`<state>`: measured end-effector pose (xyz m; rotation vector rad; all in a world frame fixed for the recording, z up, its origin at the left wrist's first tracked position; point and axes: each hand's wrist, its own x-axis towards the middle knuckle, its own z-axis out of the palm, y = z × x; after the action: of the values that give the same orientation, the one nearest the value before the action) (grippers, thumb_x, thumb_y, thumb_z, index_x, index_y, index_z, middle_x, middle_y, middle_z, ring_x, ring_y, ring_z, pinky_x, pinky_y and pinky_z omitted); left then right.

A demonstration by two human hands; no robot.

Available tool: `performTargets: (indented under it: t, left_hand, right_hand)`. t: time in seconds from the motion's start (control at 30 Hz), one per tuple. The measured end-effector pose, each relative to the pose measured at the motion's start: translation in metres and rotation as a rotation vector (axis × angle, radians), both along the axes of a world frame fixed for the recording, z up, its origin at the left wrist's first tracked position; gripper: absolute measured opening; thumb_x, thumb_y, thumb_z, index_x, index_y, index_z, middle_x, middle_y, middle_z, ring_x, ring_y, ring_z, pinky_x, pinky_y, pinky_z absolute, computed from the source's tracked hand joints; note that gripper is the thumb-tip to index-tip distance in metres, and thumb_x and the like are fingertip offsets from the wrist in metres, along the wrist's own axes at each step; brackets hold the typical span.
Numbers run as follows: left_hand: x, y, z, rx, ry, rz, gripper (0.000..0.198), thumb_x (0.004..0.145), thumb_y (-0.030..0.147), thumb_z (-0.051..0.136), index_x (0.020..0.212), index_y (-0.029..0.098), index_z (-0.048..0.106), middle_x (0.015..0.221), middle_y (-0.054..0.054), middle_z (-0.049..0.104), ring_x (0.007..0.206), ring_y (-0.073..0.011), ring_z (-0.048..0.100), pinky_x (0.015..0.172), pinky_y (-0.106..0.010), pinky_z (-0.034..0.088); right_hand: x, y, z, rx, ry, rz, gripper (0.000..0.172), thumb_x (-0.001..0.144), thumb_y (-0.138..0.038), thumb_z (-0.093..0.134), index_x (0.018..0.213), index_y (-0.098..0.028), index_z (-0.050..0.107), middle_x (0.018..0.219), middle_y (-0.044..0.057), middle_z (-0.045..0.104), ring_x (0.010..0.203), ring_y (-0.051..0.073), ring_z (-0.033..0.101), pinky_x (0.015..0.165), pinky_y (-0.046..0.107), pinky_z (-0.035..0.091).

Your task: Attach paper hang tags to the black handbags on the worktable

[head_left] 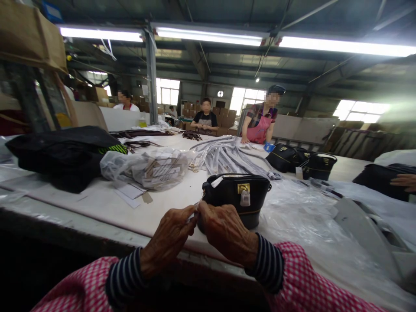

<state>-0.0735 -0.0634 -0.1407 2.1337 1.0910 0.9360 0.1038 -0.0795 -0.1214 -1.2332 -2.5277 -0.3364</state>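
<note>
A small black handbag (256,203) stands upright at the table's front edge, with a gold clasp plate (243,188) and a wrapped hanging piece (245,198) on its front. White material lies along its top opening. Just left of the bag, my left hand (172,236) is closed in a pinch, with a thin pale sliver (193,216) showing at its fingers. My right hand (224,229) meets it fingertip to fingertip, also closed, and overlaps the bag's lower left corner. What the right fingers pinch is hidden.
Clear plastic sheets (302,216) spread to the right beside a grey device (367,234). Wrapped straps (221,156) lie behind the bag, with black bags (284,158) beyond. A plastic bag of cards (156,169) and a black bundle (65,156) lie left. Another person's hand (404,182) is far right.
</note>
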Motion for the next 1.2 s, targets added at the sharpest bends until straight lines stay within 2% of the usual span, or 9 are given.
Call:
performTargets:
  t: [0.23, 0.37, 0.5, 0.6, 0.67, 0.77, 0.93, 1.03, 1.2]
  left_hand:
    - [0.009, 0.0, -0.002, -0.468, -0.345, 0.002, 0.04, 0.092, 0.045, 0.049, 0.064, 0.017, 0.056, 0.047, 0.006, 0.038, 0.042, -0.009, 0.031, 0.043, -0.023, 0.02]
    - [0.01, -0.003, -0.006, -0.435, -0.398, -0.068, 0.045, 0.094, 0.051, 0.049, 0.067, 0.015, 0.058, 0.05, 0.005, 0.042, 0.044, -0.0078, 0.034, 0.044, -0.022, 0.023]
    - [0.008, -0.003, -0.012, -0.452, -0.391, -0.097, 0.047, 0.093, 0.056, 0.049, 0.072, 0.015, 0.059, 0.053, 0.005, 0.042, 0.045, -0.0076, 0.031, 0.044, -0.022, 0.021]
    - [0.002, -0.008, -0.015, -0.42, -0.343, -0.113, 0.042, 0.092, 0.053, 0.053, 0.08, 0.014, 0.063, 0.06, 0.003, 0.051, 0.051, -0.0092, 0.039, 0.049, -0.022, 0.028]
    - [-0.006, -0.013, -0.017, -0.405, -0.287, -0.112, 0.036, 0.09, 0.049, 0.058, 0.095, 0.015, 0.066, 0.064, 0.002, 0.057, 0.059, -0.0122, 0.048, 0.056, -0.023, 0.035]
    - [-0.02, -0.019, -0.019, -0.425, -0.232, -0.008, 0.041, 0.087, 0.05, 0.061, 0.11, 0.016, 0.065, 0.061, 0.003, 0.059, 0.06, -0.0143, 0.051, 0.057, -0.025, 0.036]
    - [-0.024, -0.008, -0.02, -0.306, -0.321, 0.192, 0.044, 0.087, 0.049, 0.06, 0.116, 0.016, 0.063, 0.056, 0.006, 0.054, 0.053, -0.0122, 0.042, 0.054, -0.024, 0.03]
    - [-0.011, 0.004, -0.02, -0.278, -0.35, 0.147, 0.045, 0.086, 0.047, 0.061, 0.117, 0.015, 0.062, 0.055, 0.006, 0.055, 0.051, -0.0119, 0.042, 0.053, -0.024, 0.03]
    - [0.004, 0.012, -0.016, -0.169, -0.336, 0.231, 0.033, 0.084, 0.042, 0.06, 0.098, 0.014, 0.067, 0.052, 0.005, 0.053, 0.052, -0.0138, 0.05, 0.057, -0.025, 0.034]
  right_hand:
    - [0.002, -0.014, -0.03, -0.101, 0.463, 0.029, 0.029, 0.092, -0.007, 0.046, 0.114, -0.023, 0.056, 0.097, 0.0, 0.073, 0.082, 0.015, 0.07, 0.071, 0.023, 0.043]
    - [0.007, -0.018, -0.045, -0.101, 0.53, 0.051, 0.05, 0.09, -0.005, 0.046, 0.136, -0.024, 0.049, 0.104, 0.002, 0.073, 0.087, 0.016, 0.071, 0.076, 0.023, 0.048]
    - [0.015, -0.021, -0.046, -0.113, 0.473, 0.078, 0.064, 0.087, -0.002, 0.044, 0.148, -0.022, 0.041, 0.112, 0.007, 0.071, 0.096, 0.019, 0.07, 0.081, 0.027, 0.052]
    - [0.027, -0.03, -0.042, -0.184, 0.637, 0.078, 0.06, 0.092, -0.009, 0.045, 0.15, -0.023, 0.038, 0.094, 0.002, 0.071, 0.076, 0.013, 0.069, 0.073, 0.023, 0.053]
    - [0.037, -0.039, -0.041, -0.211, 0.779, 0.026, 0.046, 0.096, -0.018, 0.047, 0.142, -0.022, 0.05, 0.081, -0.001, 0.068, 0.06, 0.01, 0.063, 0.063, 0.019, 0.052]
    - [0.049, -0.051, -0.042, -0.269, 0.899, -0.017, 0.024, 0.097, -0.032, 0.053, 0.108, -0.019, 0.07, 0.07, -0.001, 0.065, 0.048, 0.008, 0.057, 0.049, 0.017, 0.045]
    - [0.049, -0.065, -0.056, -0.518, 1.018, -0.107, 0.034, 0.092, -0.045, 0.061, 0.073, -0.017, 0.065, 0.056, -0.002, 0.058, 0.043, 0.009, 0.053, 0.043, 0.017, 0.04]
    - [0.044, -0.071, -0.062, -0.55, 1.027, -0.138, 0.04, 0.09, -0.05, 0.061, 0.067, -0.018, 0.06, 0.05, -0.003, 0.053, 0.043, 0.01, 0.051, 0.043, 0.018, 0.039]
    - [0.045, -0.073, -0.057, -0.29, 0.928, -0.14, 0.029, 0.094, -0.044, 0.058, 0.08, -0.02, 0.067, 0.067, 0.0, 0.062, 0.06, 0.014, 0.06, 0.056, 0.022, 0.048]
